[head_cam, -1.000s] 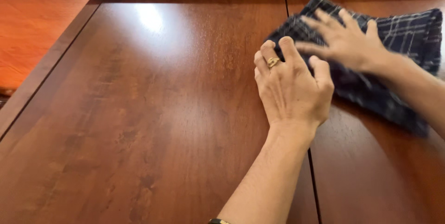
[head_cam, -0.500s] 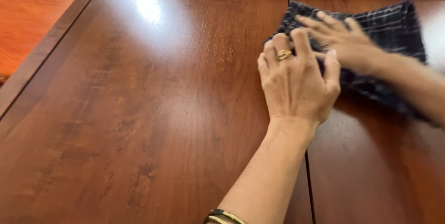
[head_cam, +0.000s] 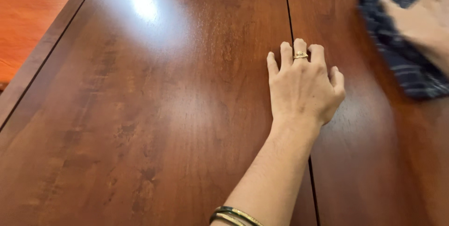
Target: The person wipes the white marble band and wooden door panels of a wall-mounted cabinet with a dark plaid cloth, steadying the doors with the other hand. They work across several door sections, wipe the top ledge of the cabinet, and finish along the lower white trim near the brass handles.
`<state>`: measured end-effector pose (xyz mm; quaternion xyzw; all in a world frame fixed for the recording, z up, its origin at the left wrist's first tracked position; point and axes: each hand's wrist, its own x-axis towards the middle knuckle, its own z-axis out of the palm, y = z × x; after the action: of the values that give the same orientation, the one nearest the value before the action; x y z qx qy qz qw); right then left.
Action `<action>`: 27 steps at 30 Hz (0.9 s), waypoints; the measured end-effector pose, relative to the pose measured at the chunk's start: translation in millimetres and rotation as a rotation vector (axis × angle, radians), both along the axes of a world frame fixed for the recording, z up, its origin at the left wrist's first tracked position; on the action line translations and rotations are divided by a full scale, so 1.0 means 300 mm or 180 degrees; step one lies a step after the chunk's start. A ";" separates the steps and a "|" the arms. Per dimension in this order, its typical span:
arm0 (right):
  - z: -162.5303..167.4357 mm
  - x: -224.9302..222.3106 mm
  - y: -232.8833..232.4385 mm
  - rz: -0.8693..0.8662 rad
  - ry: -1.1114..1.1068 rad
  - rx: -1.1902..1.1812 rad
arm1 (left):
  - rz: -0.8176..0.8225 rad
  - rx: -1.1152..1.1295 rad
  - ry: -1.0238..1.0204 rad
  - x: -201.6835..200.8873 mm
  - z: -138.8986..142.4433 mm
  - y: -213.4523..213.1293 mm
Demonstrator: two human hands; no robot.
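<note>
Polished reddish-brown wooden worktop, two panels, dark seam running front to back; orange-toned surface beyond left edge.
Dark blue checked cloth: now far right, blurred; half second ago sat nearer centre, under both hands.
Right hand: flat on cloth, pressing, no closed grip; has swept it rightward.
Left hand: off cloth now, open, palm flat on bare wood astride seam, grasping nothing; gold ring, bangles at wrist.
Obstacles: none visible on worktop.

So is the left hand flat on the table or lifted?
Flat: the left hand rests palm-down on the wooden table, fingers spread across the seam.
</note>
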<state>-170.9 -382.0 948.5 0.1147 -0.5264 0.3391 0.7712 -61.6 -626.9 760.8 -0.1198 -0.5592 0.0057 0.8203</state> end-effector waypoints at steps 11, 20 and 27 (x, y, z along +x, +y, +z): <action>-0.020 0.187 -0.333 -0.0907 -0.0214 0.2252 | 0.0169 0.0182 -0.0085 0.021 -0.008 0.046; 0.170 -0.161 0.427 0.0699 -0.0130 0.1490 | 0.0614 -0.0191 -0.0202 -0.020 0.021 0.037; 0.087 -0.134 0.497 -0.0199 -0.0609 0.0555 | 0.0591 0.0681 -0.0938 0.043 0.060 0.200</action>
<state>-211.0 -232.9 974.5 0.1319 -0.6284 0.2773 0.7147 -48.7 -567.0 778.9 0.0206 -0.6792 0.0044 0.7336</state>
